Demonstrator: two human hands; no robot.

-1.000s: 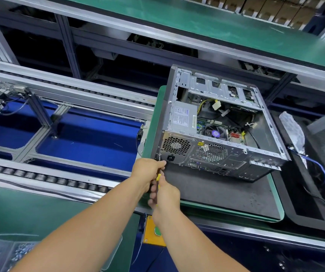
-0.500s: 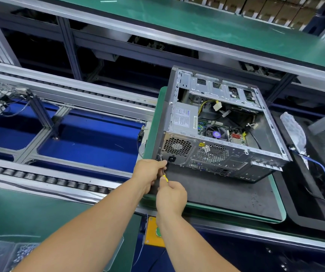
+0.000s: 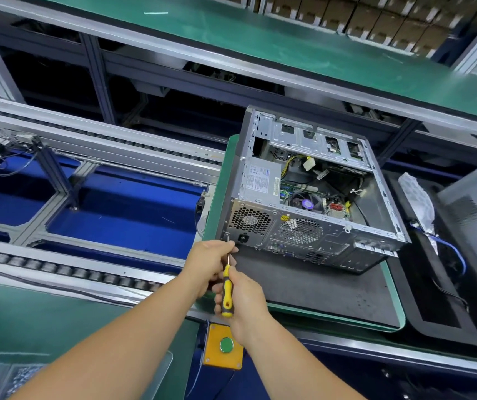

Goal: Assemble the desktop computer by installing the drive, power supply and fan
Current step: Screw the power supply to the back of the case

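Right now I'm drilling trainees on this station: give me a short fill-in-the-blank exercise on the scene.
1. The right hand grips a screwdriver with a ____ and black handle.
2. The computer case lies with its open side facing ____.
3. The button on the orange plate is ____.

Missing words: yellow; up; green

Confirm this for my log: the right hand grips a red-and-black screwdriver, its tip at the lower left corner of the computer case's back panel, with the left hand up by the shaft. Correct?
Not quite. The head view shows the screwdriver handle is yellow and black, not red. The rest holds: the right hand grips it, the tip sits at the lower left corner of the computer case back panel, and the left hand is up by the shaft.
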